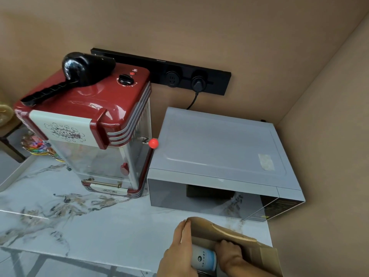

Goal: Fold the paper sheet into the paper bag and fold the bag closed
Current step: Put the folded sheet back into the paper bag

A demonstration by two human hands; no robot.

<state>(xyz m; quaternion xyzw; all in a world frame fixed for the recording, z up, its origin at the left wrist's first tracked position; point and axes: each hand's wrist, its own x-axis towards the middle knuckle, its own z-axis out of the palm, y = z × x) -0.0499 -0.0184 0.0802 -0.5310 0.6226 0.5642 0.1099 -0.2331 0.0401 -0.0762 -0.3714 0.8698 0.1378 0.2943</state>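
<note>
A brown paper bag (257, 254) stands open at the bottom right of the marble counter, in front of the microwave. My left hand (177, 250) grips the bag's left rim, fingers along the outside. My right hand (229, 252) reaches down inside the bag's mouth, fingers curled against the far wall; whether it holds anything I cannot tell. A white and blue paper cup (204, 259) lies on its side inside the bag between my hands. No separate paper sheet can be made out.
A grey microwave (219, 152) sits right behind the bag, its door shut. A red popcorn machine (89, 124) stands to its left with a black hair dryer (79, 70) on top. A black socket strip (179, 76) runs along the brown wall. Marble counter (79, 226) stretches left.
</note>
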